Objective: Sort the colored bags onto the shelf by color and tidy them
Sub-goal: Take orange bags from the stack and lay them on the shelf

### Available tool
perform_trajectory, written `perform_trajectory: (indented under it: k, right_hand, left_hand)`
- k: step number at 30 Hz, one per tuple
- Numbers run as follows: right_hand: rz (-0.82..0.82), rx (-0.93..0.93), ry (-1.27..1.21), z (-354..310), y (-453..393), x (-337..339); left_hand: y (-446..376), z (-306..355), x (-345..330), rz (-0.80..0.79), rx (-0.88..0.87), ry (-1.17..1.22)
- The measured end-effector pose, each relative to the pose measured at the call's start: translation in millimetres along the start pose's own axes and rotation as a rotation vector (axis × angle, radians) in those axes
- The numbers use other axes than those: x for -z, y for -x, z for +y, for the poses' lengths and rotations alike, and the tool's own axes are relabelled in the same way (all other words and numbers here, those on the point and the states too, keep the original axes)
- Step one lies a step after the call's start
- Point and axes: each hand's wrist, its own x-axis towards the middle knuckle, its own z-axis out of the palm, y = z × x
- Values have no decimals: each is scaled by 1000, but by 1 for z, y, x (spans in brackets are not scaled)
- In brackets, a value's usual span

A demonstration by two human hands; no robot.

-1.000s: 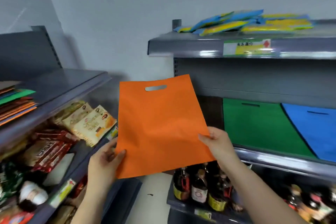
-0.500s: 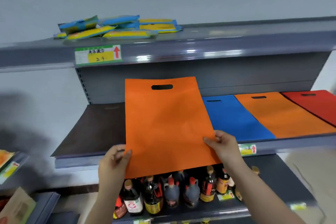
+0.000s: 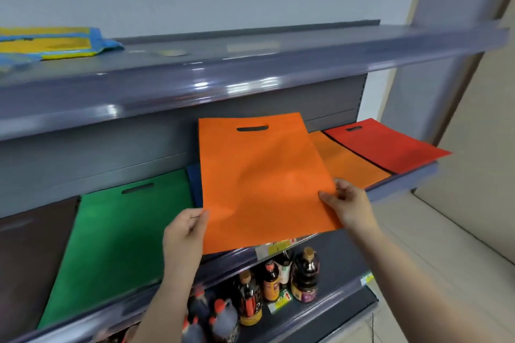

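An orange bag (image 3: 264, 181) is held flat in front of the middle shelf (image 3: 401, 186), its cut-out handle slot at the far edge and its lower edge hanging out past the shelf lip. The left hand (image 3: 185, 234) is clamped on the bag's lower left corner, thumb on top and fingers curled beneath; the right hand (image 3: 348, 203) pinches the right edge near the lower corner in the same way. On the shelf behind it, a row of flat bags is laid side by side: a dark brown bag (image 3: 30, 253) at the far left, a green bag (image 3: 119, 237) just beside it, a blue bag (image 3: 195, 184) of which only a narrow strip is visible past the held bag's left edge, a second orange bag (image 3: 351, 164) partly covered on its left side, and a red bag (image 3: 390, 145) at the right end, its outer corner projecting past the shelf end. The held bag overlaps the blue bag and the shelved orange one — whether it touches either cannot be told. On the top shelf (image 3: 250, 75), at the left, yellow and blue packets (image 3: 53, 43) are lying flat. On the lower shelf (image 3: 334, 303), dark sauce bottles (image 3: 278, 281) are standing upright in a cluster — labels too blurred to read. A pale tiled floor (image 3: 459, 245) is seen at the right.
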Motion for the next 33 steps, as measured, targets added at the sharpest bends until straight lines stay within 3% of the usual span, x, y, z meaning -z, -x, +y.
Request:
perform_trajectory:
  k: [6, 17, 28, 33]
  right_hand:
    - [63, -19, 89, 10, -61, 31]
    - [25, 24, 335, 29, -149, 96]
    - [-183, 30, 401, 61, -219, 141]
    - [-250, 124, 615, 67, -233, 154]
  left_hand:
    - [-44, 8, -58, -109, 15, 52]
    - [-91, 31, -151, -260, -54, -126]
    - [-68, 43, -226, -100, -25, -348]
    - [-57, 52, -251, -76, 87, -496]
